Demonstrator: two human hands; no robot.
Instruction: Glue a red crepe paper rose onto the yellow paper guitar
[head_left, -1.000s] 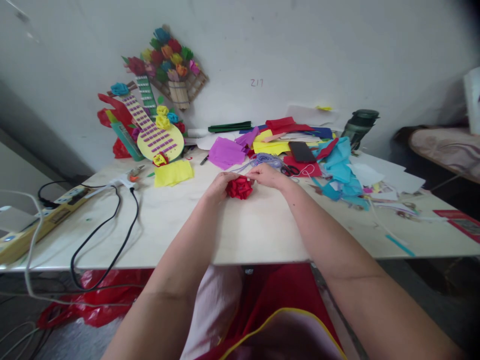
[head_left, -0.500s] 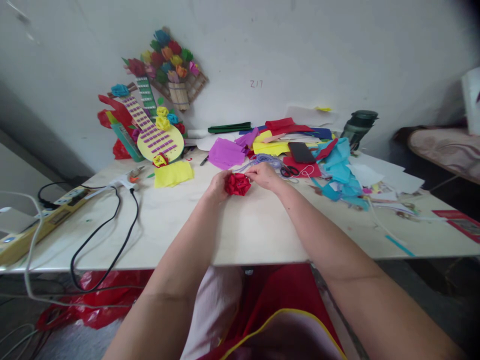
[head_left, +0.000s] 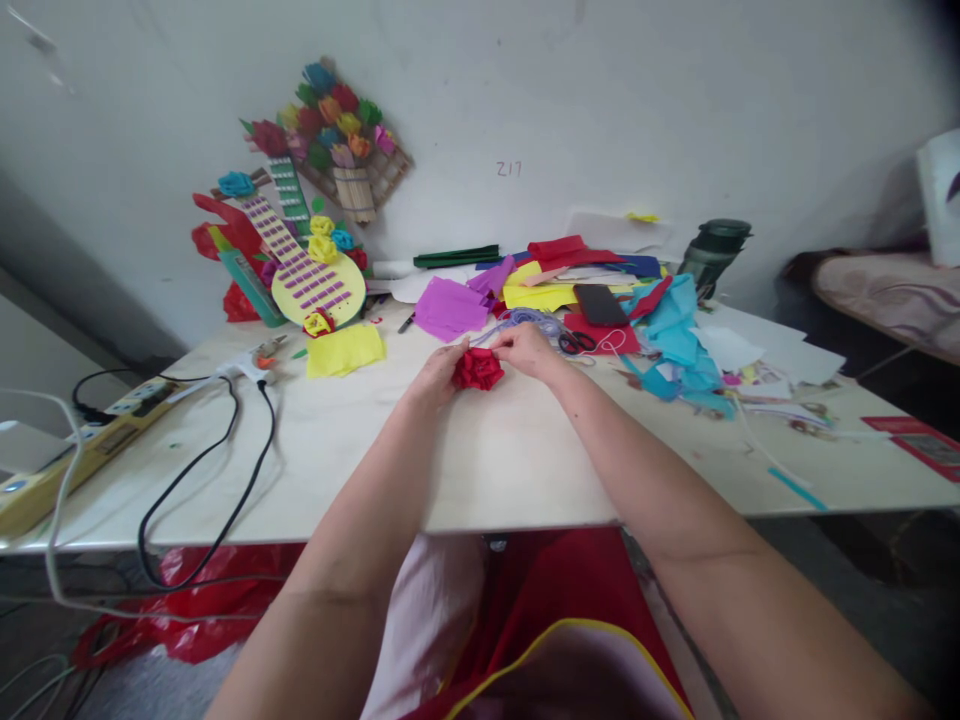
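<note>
Between my hands, just above the tabletop, is a crinkled red paper flower [head_left: 480,369]. My left hand [head_left: 439,372] grips its left side, fingers curled around behind it. At its upper right edge my right hand [head_left: 526,350] pinches, thumb and fingertips together at the paper. Exactly what those fingertips hold is partly hidden. Behind my right hand lie a coil of pale purple cord [head_left: 525,318] and black-handled scissors [head_left: 576,342] on red paper.
Yellow paper [head_left: 345,350], purple paper [head_left: 450,308] and a dark phone [head_left: 599,305] lie toward the back. A paper guitar [head_left: 319,285] leans at the back left. A glue gun [head_left: 244,365] with a black cable lies left; a bottle [head_left: 714,255] stands back right.
The red flower has turned slightly and shifted a little to the right between my hands. Both hands keep their hold; the whole view has moved slightly.
</note>
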